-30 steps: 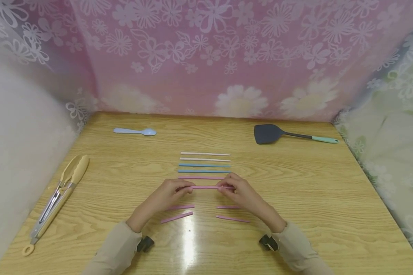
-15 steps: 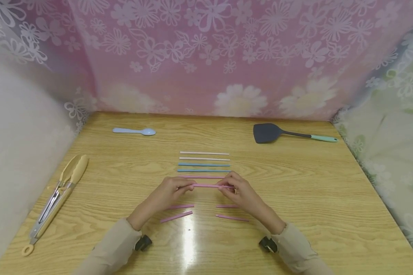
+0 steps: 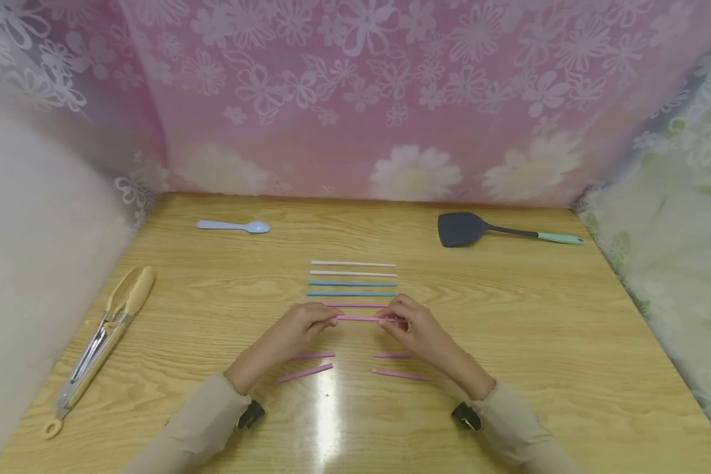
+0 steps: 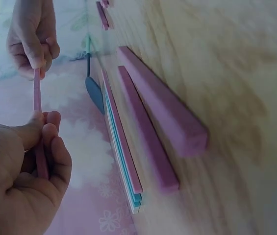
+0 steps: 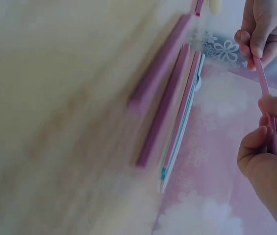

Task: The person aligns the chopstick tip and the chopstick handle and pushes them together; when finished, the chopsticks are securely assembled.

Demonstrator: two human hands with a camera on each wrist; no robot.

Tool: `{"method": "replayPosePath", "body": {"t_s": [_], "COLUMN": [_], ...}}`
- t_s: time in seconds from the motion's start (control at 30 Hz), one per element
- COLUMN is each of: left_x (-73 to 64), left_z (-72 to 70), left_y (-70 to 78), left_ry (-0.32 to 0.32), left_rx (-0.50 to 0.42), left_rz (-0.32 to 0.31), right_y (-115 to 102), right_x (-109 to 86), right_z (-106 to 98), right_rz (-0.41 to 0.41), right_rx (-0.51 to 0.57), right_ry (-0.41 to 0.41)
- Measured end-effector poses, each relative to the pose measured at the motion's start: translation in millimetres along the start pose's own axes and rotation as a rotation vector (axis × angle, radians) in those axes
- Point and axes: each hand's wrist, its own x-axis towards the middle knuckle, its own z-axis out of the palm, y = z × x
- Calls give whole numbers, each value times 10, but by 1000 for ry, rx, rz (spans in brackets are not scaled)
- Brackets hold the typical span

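Between both hands a pink chopstick (image 3: 358,318) is held level above the table. My left hand (image 3: 299,326) pinches its left end, and in the left wrist view the fingers (image 4: 60,164) curl round it. Nearer its right end, my right hand (image 3: 411,326) grips it between thumb and fingers. Behind the hands lies another pink chopstick (image 3: 358,305), partly covered by them. Short pink pieces lie in front: a left piece (image 3: 305,373) and a right piece (image 3: 401,375), each with another piece partly hidden under a hand.
Farther back lie parallel blue chopsticks (image 3: 352,293) and white chopsticks (image 3: 353,273). A light blue spoon (image 3: 233,226) is at the back left, a dark spatula (image 3: 462,230) at the back right. Tongs (image 3: 103,349) lie along the left side. Patterned cloth (image 3: 355,99) hangs behind the table.
The hands, with the chopstick between them, have shifted slightly away from me and to the right. Both keep their hold, and the things on the table lie as before.
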Motion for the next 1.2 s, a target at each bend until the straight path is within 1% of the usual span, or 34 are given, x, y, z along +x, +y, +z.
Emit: {"method": "replayPosePath", "body": {"t_s": [0.1,0.23,0.33,0.43,0.5,0.57,0.67,0.83,1.03,1.2], "left_x": [26,20,-6,-28,-47,-64,-71,-52,-28,0], "left_z": [-5,-41,-60,-67,-71,-76,-77,-71,-59,-46], "left_y": [-16,-51,-95,-133,-155,-170,-187,-206,-228,-245], "left_ry": [-16,-34,-38,-33,-36,-42,-48,-34,-22,-5], "left_rx": [18,47,55,61,69,78,101,111,102,102], "left_rz": [0,-32,-41,-55,-74,-110,-152,-217,-290,-339], "right_y": [32,78,124,167,189,212,251,296,328,344], "right_x": [10,11,1,2,9,23,44,95,154,188], "right_z": [-59,-116,-122,-111,-104,-93,-80,-68,-56,-39], "right_rz": [-5,4,37,73,93,111,123,132,200,243], "right_rx": [12,6,-24,-59,-84,-101,-127,-145,-169,-199], "right_ry": [-29,-67,-82,-79,-72,-69,-81,-158,-254,-283]}}
